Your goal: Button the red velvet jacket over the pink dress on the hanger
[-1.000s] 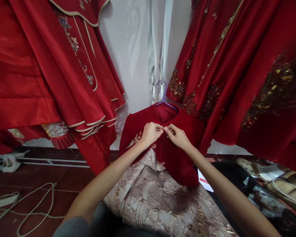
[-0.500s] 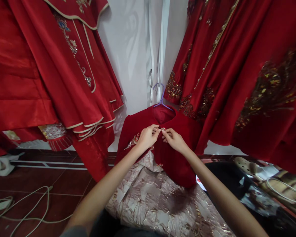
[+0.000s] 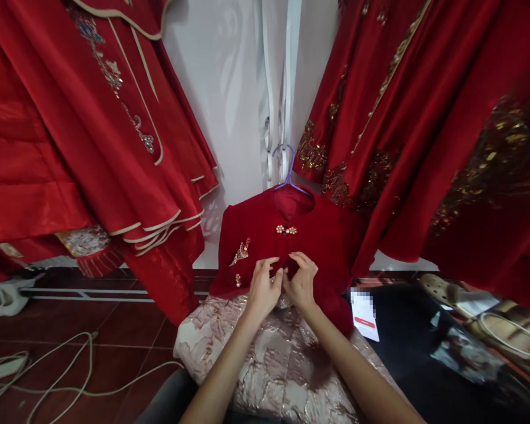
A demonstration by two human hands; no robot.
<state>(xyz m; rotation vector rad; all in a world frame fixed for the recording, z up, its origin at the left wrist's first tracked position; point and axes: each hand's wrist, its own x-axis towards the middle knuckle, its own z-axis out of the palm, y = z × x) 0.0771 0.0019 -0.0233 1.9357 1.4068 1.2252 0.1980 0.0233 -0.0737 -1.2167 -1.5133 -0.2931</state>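
A dark red velvet jacket (image 3: 331,235) hangs upright on a purple wire hanger (image 3: 290,176). At its neckline a clasp of pearly beads (image 3: 287,230) joins the two front edges. My left hand (image 3: 264,287) is at the lower front of the jacket, thumb and curved fingers apart. Facing it, my right hand (image 3: 301,281) is also at the front edge with its fingers apart from the thumb. The thumbs nearly meet. Between the hands, the cloth edges are partly hidden. A jewelled brooch (image 3: 241,252) and a small beaded ornament (image 3: 237,280) are on the jacket's left side.
Beneath the jacket spreads a pale pink brocade garment (image 3: 274,365). Red gowns (image 3: 128,129) hang to the left, and sequinned red gowns (image 3: 406,135) to the right. A phone (image 3: 364,315) lies on black material, near shoes (image 3: 437,290). White cables (image 3: 86,368) trail across the floor.
Both hands have left the top clasp and moved down the jacket front. The clasp now shows joined. More of the phone and the brooch is visible.
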